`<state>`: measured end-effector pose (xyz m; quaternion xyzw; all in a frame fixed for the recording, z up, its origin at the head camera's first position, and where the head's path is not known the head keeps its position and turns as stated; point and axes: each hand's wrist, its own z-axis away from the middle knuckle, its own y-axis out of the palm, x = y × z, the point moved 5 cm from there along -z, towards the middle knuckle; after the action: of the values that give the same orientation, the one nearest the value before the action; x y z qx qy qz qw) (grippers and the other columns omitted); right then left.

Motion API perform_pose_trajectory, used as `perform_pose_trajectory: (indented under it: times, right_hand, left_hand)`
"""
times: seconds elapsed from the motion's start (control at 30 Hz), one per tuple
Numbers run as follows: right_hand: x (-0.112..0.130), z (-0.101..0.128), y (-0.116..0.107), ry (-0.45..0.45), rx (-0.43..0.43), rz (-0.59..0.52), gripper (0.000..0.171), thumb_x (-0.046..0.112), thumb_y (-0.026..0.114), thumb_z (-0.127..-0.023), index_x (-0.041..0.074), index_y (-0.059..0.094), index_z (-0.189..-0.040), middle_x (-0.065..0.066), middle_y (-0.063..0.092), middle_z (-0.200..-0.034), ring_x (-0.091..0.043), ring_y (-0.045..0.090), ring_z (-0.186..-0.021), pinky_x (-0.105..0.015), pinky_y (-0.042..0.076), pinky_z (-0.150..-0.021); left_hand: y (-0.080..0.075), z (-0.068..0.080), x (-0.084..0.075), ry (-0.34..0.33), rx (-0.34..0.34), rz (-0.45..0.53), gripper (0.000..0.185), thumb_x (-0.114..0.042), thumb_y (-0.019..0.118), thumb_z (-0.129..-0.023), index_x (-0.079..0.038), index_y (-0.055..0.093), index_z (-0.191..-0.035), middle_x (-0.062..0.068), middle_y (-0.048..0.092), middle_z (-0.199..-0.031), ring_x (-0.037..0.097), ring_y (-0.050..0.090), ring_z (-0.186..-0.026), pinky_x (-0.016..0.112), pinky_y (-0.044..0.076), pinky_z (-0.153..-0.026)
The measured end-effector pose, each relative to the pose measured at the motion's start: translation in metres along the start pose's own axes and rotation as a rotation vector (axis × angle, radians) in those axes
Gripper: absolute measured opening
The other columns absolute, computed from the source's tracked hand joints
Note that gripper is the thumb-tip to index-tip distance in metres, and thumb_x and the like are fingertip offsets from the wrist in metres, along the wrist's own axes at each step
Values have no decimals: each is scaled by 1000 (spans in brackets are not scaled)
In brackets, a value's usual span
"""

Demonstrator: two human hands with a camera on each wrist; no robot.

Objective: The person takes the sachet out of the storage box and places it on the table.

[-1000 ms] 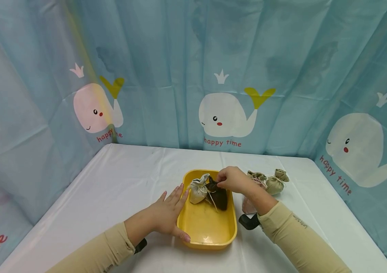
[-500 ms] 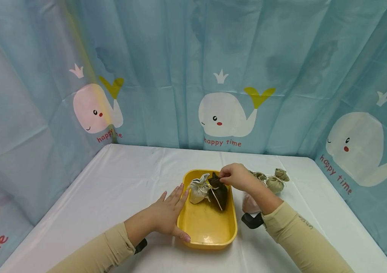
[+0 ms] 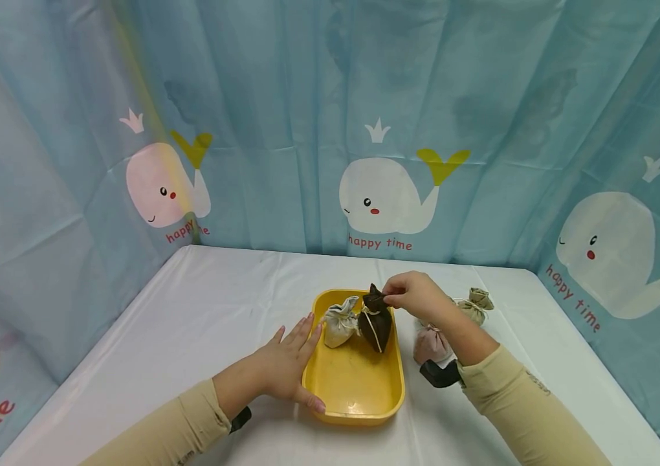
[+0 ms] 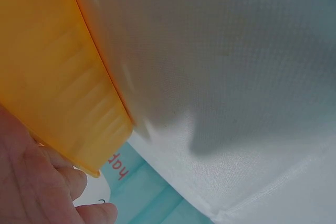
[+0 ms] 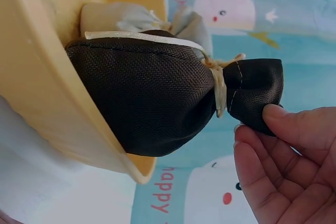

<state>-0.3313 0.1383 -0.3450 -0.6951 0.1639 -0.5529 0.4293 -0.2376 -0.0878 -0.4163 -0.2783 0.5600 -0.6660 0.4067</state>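
My right hand (image 3: 418, 296) pinches the gathered neck of a dark brown drawstring pouch (image 5: 152, 87) between thumb and fingers. Pale cord ties the pouch, which stands upright at the right side of a yellow plastic tray (image 3: 356, 388). Beside it inside the tray leans a cream drawstring pouch (image 3: 339, 323), partly behind the brown one in the right wrist view. My left hand (image 3: 283, 362) lies spread with straight fingers along the tray's left rim, thumb at the front corner. In the left wrist view, its fingers (image 4: 68, 179) touch the yellow rim.
Right of the tray, a pink pouch (image 3: 431, 344) and an olive-green pouch (image 3: 474, 305) lie on the white tablecloth (image 3: 219, 298), partly hidden by my right forearm. A blue curtain (image 3: 283, 129) with whale prints hangs behind and at both sides.
My right hand has moved up and to the right, drawing the brown pouch's neck with it, so the pouch stands straighter and higher. The left hand and tray stay put.
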Motion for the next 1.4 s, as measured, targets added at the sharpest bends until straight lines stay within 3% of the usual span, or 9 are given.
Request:
perform_pose_trajectory:
  times: [0.17, 0.5, 0.77, 1.07, 1.23, 1.4]
  right_hand:
    - [1, 7, -9, 0, -24, -17, 7, 13, 63, -86, 15, 68, -80, -1, 66, -78, -15, 56, -73, -32, 47, -69]
    - [4, 24, -35, 10, -87, -51, 6, 13, 63, -86, 12, 69, -86, -4, 67, -82, -17, 59, -79, -32, 48, -70]
    - [-4, 38, -59, 12, -146, -45, 8, 14, 63, -87, 8, 68, -89, -4, 64, -81, -21, 55, -73, -32, 47, -63]
    - [-12, 59, -82, 44, -190, -37, 15, 18, 61, -88, 6, 68, -94, -8, 68, -91, -21, 63, -85, -36, 49, -72]
    - [-20, 67, -95, 84, -215, -26, 17, 20, 61, -89, 5, 67, -95, -9, 68, -88, -19, 61, -82, -32, 47, -67]
    - [-27, 76, -104, 93, -229, -12, 23, 22, 60, -89, 3, 66, -99, -9, 67, -91, -16, 61, -83, -33, 49, -71]
  left_hand:
    - [0, 0, 0, -3, 7, 12, 131, -89, 45, -54, -8, 2, -148, 15, -13, -151, 28, -4, -140, 55, 9, -107]
    - [0, 0, 0, 0, 0, 0, 131, -89, 44, -54, -8, 2, -148, 15, -13, -151, 28, -3, -140, 55, 10, -107]
    - [0, 0, 1, -7, 9, 2, 131, -90, 43, -54, -8, 2, -148, 15, -13, -151, 27, -3, -140, 55, 10, -107]
    - [0, -1, 1, -12, 15, 17, 131, -89, 45, -54, -8, 2, -148, 14, -14, -151, 27, -4, -140, 55, 9, -107]
    - [1, -1, 1, -13, 16, 15, 131, -89, 45, -54, -8, 2, -148, 14, -14, -151, 27, -4, -140, 55, 9, -107]
    - [1, -1, 2, -13, 15, 14, 131, -89, 44, -54, -8, 1, -148, 14, -13, -152, 27, -4, -140, 55, 9, -107]
